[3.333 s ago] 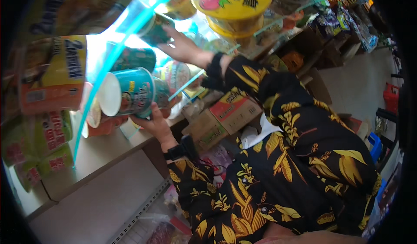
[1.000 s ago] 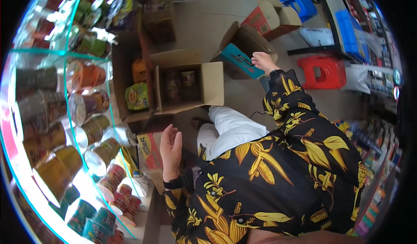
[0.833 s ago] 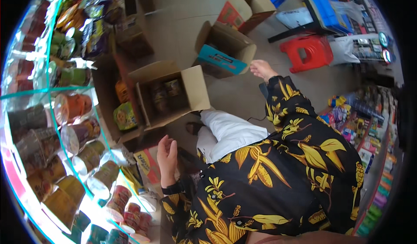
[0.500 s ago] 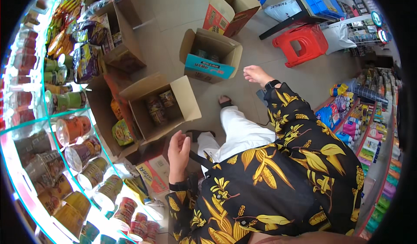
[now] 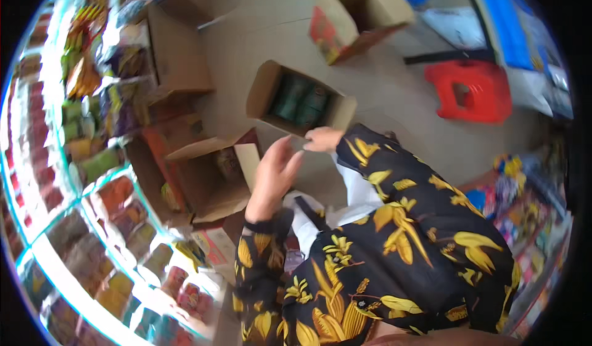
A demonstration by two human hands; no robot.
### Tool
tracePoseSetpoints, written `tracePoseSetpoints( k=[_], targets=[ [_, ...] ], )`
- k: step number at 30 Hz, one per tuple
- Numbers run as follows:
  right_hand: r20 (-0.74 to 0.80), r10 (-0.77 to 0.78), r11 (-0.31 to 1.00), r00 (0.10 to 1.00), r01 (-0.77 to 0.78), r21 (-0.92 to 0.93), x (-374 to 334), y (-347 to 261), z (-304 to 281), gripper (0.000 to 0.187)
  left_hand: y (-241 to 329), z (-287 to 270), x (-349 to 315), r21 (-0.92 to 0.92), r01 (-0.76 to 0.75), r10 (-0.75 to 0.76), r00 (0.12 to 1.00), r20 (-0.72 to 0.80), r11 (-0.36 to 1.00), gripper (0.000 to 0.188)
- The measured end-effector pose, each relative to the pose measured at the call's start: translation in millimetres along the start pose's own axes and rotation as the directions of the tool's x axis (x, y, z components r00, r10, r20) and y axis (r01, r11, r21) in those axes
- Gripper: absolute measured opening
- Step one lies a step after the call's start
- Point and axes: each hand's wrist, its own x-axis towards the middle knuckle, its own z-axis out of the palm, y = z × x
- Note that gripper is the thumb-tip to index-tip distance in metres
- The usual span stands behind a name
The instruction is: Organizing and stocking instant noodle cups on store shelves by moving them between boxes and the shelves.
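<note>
An open cardboard box [image 5: 262,90] is placed on the floor [image 5: 246,44], in front of the person, and dark green cups [image 5: 301,102] are seen packed inside it, blurred by motion. The right hand [image 5: 325,139] is held at the near edge of this box, with its fingers [image 5: 314,136] bent; whether they are clamped on the edge or are only close to it, it cannot be told. The left hand [image 5: 275,172] is raised just beside the right one, on its left and a little nearer to the body. Its thumb is kept apart from the other fingers, and nothing is seen to be held in it. Both arms are covered by black sleeves [image 5: 401,189] on which yellow leaves are printed. To the left of the left hand, a second open box [image 5: 209,192] is seen, with a few cups [image 5: 228,161] inside. Farther left, bright glass shelves [image 5: 52,263] are filled with cups and packets. Beyond the box of green cups, another open carton [image 5: 339,20] is placed, and a red stool [image 5: 487,90] is seen at the right, near a white bag [image 5: 459,27].
</note>
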Motion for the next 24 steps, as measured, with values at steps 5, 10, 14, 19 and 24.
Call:
tracePoseSetpoints(
  k=[5,10,14,19,24],
  targets=[
    [0.087,-0.136,0.93,0.987,0.097,0.355,-84,14,-72,0.042,74,82,106,0.257,-0.406,0.437,0.896,-0.076,0.877,0.044],
    [0.324,-0.171,0.948,0.931,0.065,0.312,-70,43,-158,0.042,97,159,195,0.564,0.0,-0.13,0.973,0.19,0.826,0.03],
    [0.362,-0.175,0.956,0.916,0.071,0.284,-53,49,-190,0.042,78,175,222,0.659,-0.008,-0.235,0.931,0.279,0.752,0.03],
    [0.414,-0.083,0.967,0.907,-0.028,0.254,-55,62,-213,0.041,73,200,269,0.643,-0.091,-0.21,0.902,0.376,0.761,0.03],
    [0.6,-0.16,0.97,0.784,0.013,0.242,-36,69,-211,0.041,36,202,297,0.635,-0.081,-0.261,0.866,0.426,0.768,0.029]
  ],
)
